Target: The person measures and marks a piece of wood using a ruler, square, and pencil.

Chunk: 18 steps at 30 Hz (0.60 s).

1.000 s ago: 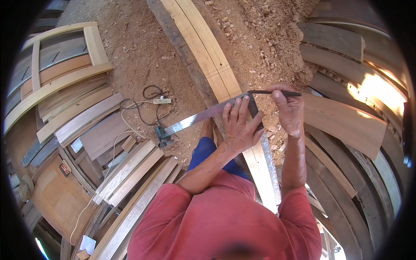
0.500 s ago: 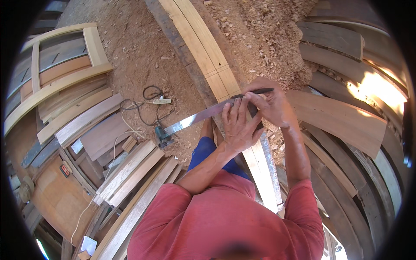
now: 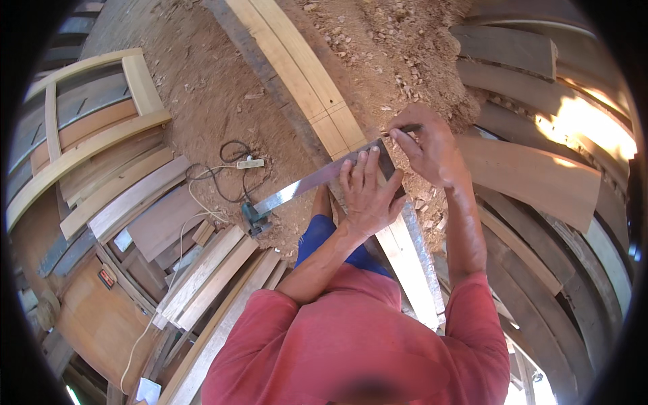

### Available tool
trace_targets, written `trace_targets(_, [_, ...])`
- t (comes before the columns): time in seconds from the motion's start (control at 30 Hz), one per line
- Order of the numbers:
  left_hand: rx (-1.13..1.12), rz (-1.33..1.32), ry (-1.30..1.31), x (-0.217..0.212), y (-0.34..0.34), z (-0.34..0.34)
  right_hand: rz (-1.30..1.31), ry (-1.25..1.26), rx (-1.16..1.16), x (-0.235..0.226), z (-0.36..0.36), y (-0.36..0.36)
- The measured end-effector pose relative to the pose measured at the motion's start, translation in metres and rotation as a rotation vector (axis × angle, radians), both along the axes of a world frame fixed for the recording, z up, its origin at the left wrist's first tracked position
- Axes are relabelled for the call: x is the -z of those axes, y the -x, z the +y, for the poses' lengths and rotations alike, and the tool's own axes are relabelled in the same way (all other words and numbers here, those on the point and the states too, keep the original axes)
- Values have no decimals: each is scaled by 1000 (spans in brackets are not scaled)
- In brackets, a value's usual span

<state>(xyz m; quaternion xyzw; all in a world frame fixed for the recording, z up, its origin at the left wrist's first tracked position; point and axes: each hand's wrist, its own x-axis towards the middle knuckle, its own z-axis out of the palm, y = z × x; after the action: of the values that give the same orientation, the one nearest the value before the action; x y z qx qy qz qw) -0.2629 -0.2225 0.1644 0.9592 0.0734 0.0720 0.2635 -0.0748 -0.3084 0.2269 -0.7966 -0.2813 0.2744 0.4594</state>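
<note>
A long pale wooden beam [image 3: 304,71] with dark lines drawn along and across it runs from the far side toward my body. Across it lies a try square with a shiny metal blade [image 3: 297,188] pointing left and a dark stock along the beam's right side. My left hand [image 3: 368,199] holds the square down, its fingers stretched over the blade and the thumb by the stock. Just right of the square's corner, my right hand [image 3: 435,152] pinches a dark, slim marking tool [image 3: 408,128], probably a pencil, raised off the beam. Its tip is hard to make out.
Left of the beam, a teal power tool [image 3: 254,219] and a white socket block [image 3: 250,163] with tangled cords lie on the dirt. Stacked planks [image 3: 202,270] and a wooden frame [image 3: 145,84] fill the left side. More boards [image 3: 533,179] line the right. Wood shavings [image 3: 405,61] cover the ground.
My right hand has drawn back rightward from the square with the marking tool, which earlier lay over the square's corner. My left hand stays on the square. The whole view has shifted slightly.
</note>
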Motion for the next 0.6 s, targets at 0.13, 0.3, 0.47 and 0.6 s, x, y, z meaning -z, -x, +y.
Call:
trace_targets(0.13, [30, 12, -30, 2, -1, 1, -186, 269, -183, 12, -12, 1])
trace_targets(0.3, [42, -9, -41, 1, -1, 2, 280, 174, 22, 53, -9, 45])
trace_targets(0.47, [70, -55, -96, -3, -1, 2, 317, 152, 373, 61, -40, 60])
trace_targets(0.6, [102, 0, -46, -4, -2, 6, 128, 182, 742, 71, -85, 74])
